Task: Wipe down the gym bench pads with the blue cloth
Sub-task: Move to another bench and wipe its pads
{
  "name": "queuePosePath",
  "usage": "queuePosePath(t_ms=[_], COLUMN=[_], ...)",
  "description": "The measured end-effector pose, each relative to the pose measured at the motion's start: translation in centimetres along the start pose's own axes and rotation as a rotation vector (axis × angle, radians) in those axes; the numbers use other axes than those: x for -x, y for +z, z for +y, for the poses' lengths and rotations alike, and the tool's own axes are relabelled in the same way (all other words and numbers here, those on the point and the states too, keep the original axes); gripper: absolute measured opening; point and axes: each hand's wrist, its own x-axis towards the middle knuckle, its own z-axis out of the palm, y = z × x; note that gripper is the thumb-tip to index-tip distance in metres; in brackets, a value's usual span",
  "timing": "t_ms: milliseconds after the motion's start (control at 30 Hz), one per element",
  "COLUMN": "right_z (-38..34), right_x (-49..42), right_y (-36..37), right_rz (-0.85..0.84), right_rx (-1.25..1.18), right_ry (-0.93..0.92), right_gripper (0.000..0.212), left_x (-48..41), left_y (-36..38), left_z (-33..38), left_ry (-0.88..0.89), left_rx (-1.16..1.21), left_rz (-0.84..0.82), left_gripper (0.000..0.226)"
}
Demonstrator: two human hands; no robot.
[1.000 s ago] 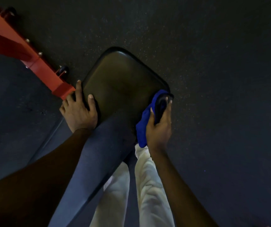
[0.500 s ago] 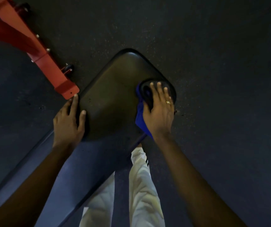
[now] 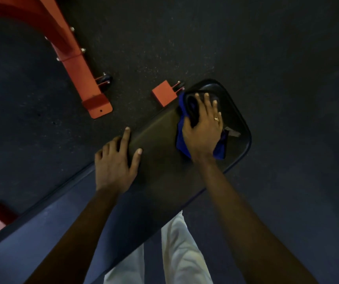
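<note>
Pressing blue fabric cloth (image 3: 182, 140), likely limp and light, best bunched under the palm, spread fingers of right hand (image 3: 203, 130); left hand (image 3: 113, 167) flat-fingered on black vinyl bench pad (image 3: 160, 144).

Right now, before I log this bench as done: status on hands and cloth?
Left hand flat on bench pad edge. Right hand pressing blue cloth at pad's far end. Nothing blocking the wipe.
</note>
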Motion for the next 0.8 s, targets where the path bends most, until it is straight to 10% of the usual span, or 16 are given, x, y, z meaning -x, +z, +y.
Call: queuePosePath(t_ms=[233, 433, 633, 800], right_z=[-2.7, -4.2, -5.2, -0.6], right_x=[-2.1, -3.4, -0.7, -3.7], right_y=[-0.7, 0.2, 0.0, -1.3], right_rz=[-0.337, -0.128, -0.333, -0.135], right_rx=[0.185, 0.191, 0.203, 0.097], right_ry=[-0.579, -0.153, -0.478, -0.13], right_gripper=[0.062, 0.064, 0.064, 0.073], left_x=[2.9, 2.7, 2.8, 2.7], left_y=[-1.0, -1.1, -1.5, -1.3], left_z=[-5.2, -5.2, -5.4, -5.5], left_ry=[-0.11, -0.074, -0.067, -0.065], left_rx=[-0.011, -0.009, 0.002, -0.002], left_rz=[-0.092, -0.1, -0.109, -0.09], left_gripper=[0.067, 0.068, 0.07, 0.069])
